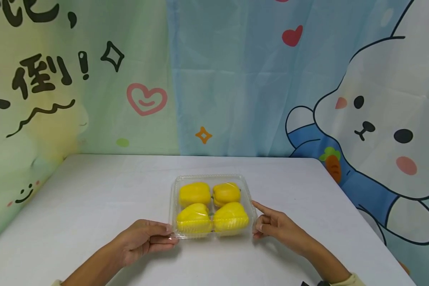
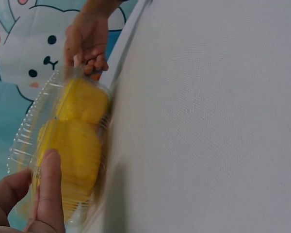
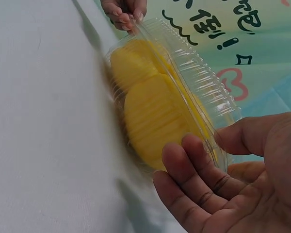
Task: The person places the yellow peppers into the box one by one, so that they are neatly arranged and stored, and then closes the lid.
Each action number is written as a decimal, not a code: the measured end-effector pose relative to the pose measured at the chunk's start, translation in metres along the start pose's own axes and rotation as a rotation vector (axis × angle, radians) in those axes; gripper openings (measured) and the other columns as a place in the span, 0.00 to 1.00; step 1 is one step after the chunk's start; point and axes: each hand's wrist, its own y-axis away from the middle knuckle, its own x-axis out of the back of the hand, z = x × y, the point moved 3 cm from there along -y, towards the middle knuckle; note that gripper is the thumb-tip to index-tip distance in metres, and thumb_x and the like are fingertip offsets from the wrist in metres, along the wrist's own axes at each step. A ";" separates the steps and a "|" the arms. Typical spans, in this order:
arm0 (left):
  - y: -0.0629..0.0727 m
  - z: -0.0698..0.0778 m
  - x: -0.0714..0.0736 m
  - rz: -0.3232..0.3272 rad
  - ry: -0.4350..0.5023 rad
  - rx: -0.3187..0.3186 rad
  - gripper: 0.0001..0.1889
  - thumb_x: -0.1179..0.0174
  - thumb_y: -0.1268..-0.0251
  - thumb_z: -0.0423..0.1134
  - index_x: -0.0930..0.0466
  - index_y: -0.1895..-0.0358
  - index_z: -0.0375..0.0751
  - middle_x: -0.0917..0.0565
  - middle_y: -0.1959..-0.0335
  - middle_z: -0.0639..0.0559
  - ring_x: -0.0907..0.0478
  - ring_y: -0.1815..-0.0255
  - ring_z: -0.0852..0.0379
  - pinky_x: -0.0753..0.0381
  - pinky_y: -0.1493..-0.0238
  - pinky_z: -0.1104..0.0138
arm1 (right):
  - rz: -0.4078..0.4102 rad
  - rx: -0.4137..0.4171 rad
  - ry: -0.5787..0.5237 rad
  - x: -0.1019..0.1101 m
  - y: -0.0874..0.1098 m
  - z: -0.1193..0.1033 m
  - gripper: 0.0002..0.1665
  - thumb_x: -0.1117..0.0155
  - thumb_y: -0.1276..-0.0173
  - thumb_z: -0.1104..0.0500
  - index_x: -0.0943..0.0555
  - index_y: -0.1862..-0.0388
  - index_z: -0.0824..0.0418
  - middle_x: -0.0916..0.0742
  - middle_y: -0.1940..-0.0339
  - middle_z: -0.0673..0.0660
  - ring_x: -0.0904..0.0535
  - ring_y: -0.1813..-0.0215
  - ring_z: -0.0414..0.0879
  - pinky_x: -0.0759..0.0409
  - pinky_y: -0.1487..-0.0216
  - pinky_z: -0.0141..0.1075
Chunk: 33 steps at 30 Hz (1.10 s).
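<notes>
A clear plastic clamshell box (image 1: 211,235) holds several smooth, rounded yellow pieces (image 1: 194,194), whose kind I cannot make out. Its lid lies over them. My left hand (image 1: 146,240) pinches the box's near left corner between thumb and fingers. On the opposite side, my right hand (image 1: 280,228) grips the right edge, its index finger stretched along that side. The right wrist view has the thumb and fingers (image 3: 199,160) at the ridged rim. Whether the box rests fully on the table or is slightly raised, I cannot tell.
A white-covered table (image 1: 93,190) lies under the box. Behind it hangs a printed cloth backdrop (image 1: 214,79) with a cartoon rabbit (image 1: 379,119) at the right. A small dark object (image 1: 321,283) shows by the right sleeve at the bottom edge.
</notes>
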 end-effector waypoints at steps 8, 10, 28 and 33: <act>0.000 -0.002 0.000 0.005 -0.014 0.003 0.22 0.40 0.34 0.28 0.33 0.44 0.15 0.15 0.59 0.33 0.15 0.57 0.47 0.18 0.51 0.59 | -0.011 0.026 0.051 0.002 0.000 -0.001 0.38 0.47 0.24 0.64 0.52 0.23 0.69 0.21 0.61 0.66 0.19 0.55 0.57 0.18 0.49 0.45; 0.000 -0.003 0.000 0.006 -0.028 0.004 0.22 0.39 0.35 0.28 0.33 0.44 0.15 0.15 0.59 0.33 0.15 0.57 0.47 0.18 0.51 0.59 | -0.008 0.021 0.054 0.002 0.000 -0.001 0.38 0.47 0.24 0.64 0.51 0.23 0.70 0.21 0.62 0.66 0.19 0.56 0.55 0.18 0.49 0.44; -0.002 0.002 -0.003 0.098 -0.053 -0.048 0.20 0.39 0.39 0.22 0.31 0.46 0.14 0.15 0.63 0.34 0.14 0.62 0.47 0.16 0.56 0.62 | 0.010 0.067 0.058 -0.006 -0.003 -0.002 0.38 0.48 0.26 0.69 0.51 0.22 0.68 0.24 0.67 0.60 0.23 0.60 0.47 0.18 0.50 0.42; -0.002 0.002 -0.001 0.065 -0.042 -0.028 0.20 0.41 0.37 0.23 0.32 0.45 0.15 0.15 0.61 0.35 0.14 0.60 0.47 0.17 0.54 0.62 | 0.018 0.038 0.059 -0.005 -0.003 -0.001 0.38 0.47 0.26 0.67 0.51 0.23 0.69 0.23 0.66 0.62 0.22 0.58 0.48 0.18 0.50 0.41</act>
